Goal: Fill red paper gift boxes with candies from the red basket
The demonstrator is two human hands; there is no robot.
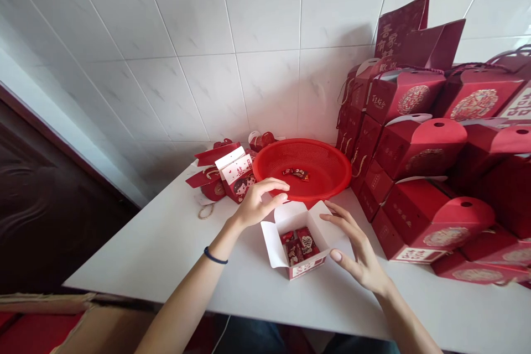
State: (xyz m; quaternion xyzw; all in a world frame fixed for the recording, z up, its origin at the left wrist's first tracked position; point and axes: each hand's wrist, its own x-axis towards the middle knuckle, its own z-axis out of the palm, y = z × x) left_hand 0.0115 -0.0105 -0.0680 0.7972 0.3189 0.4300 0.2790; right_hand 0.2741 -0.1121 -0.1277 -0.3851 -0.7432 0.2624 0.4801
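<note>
A small gift box (307, 271) stands upright on the white table, its white flaps folded outward. Inside it lie several red-wrapped candies (306, 242). My left hand (264, 200) hovers above the box's far left flap, fingers apart and nothing in them. On the other side, my right hand (352, 246) is spread beside the right flap (324, 220), fingertips at or very near it; I cannot tell whether they touch. Just behind the box sits a red plastic basket (265, 163) with a few wrapped candies (296, 174) at its bottom.
Red gift boxes (418, 149) are stacked high along the right, with red paper bags (415, 38) on top. More red boxes (236, 174) lie left of the basket. A tiled wall (265, 83) bounds the table (166, 254); a cardboard carton (108, 326) is at lower left.
</note>
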